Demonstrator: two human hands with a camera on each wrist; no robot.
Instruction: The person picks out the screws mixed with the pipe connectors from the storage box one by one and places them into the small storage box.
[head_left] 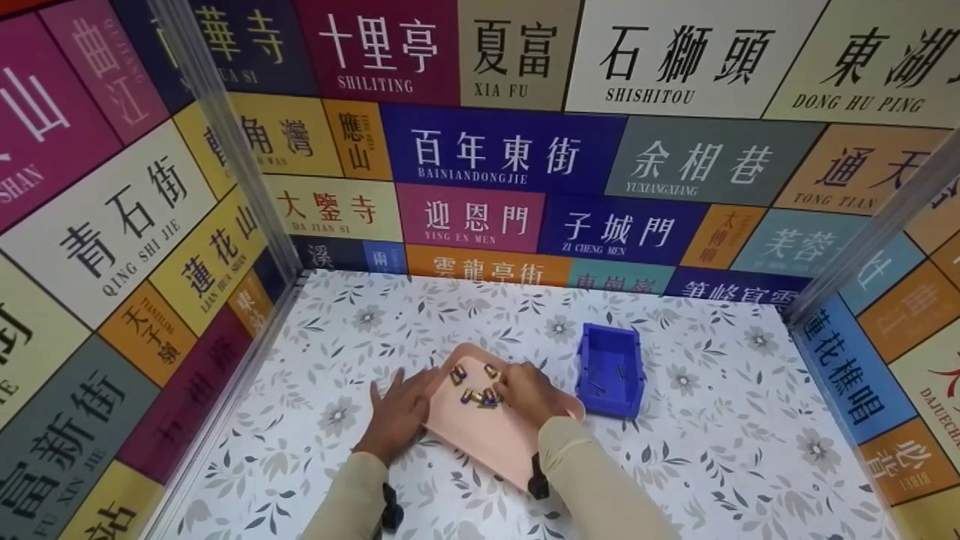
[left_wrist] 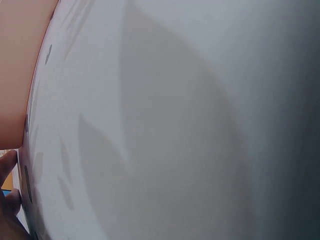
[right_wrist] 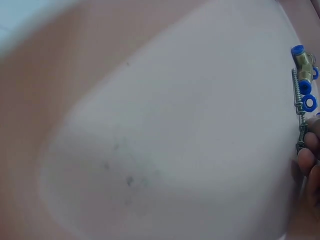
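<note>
A shallow pink tray (head_left: pixel 480 442) lies at a slant on the table. Brass fittings with blue ends (head_left: pixel 472 395) are scattered in its far half. My left hand (head_left: pixel 401 412) is at the tray's left edge, its fingers spread, some of them touching the rim. My right hand (head_left: pixel 529 394) reaches over the right side, with curled fingertips among the fittings. In the right wrist view, its fingers (right_wrist: pixel 307 160) are right at several thin screws (right_wrist: pixel 298 95) beside a brass fitting (right_wrist: pixel 303 70). Whether they pinch a screw I cannot tell.
A blue plastic bin (head_left: pixel 611 367) stands just right of the tray, a few thin screws inside it. The table (head_left: pixel 330 360) has a leaf-and-flower cover. Walls of coloured sign panels (head_left: pixel 502 150) enclose it at the back and both sides.
</note>
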